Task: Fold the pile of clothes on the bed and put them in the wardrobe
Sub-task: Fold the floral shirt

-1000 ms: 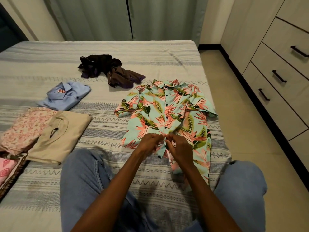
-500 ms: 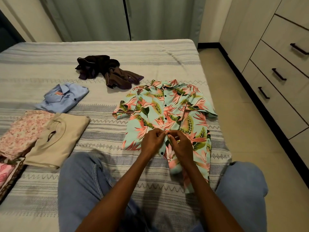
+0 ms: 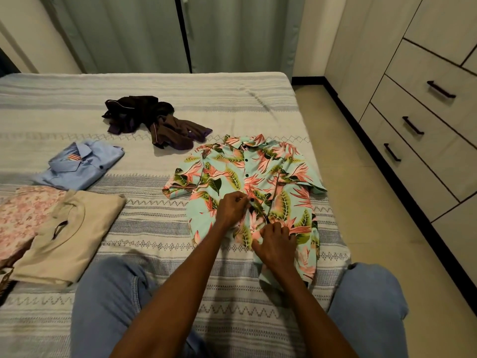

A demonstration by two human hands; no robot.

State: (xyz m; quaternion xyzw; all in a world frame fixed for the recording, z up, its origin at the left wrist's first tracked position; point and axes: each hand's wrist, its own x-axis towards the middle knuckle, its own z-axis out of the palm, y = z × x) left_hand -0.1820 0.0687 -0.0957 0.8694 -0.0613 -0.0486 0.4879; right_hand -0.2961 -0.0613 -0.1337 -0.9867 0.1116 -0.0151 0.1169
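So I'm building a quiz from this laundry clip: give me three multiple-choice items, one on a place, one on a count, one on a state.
1. Where does the dark crumpled garment lie?
A. beyond the folded blue shirt, towards the curtains
B. on the floor
C. in a drawer

2. How many drawer handles show on the wardrobe?
A. one
B. three
C. six

3. What are the hands doing to the floral shirt?
A. lifting it overhead
B. resting beside it
C. pinching its front edges

A: it sits farther up the bed.
B: three dark bars.
C: left hand and right hand grip the fabric.
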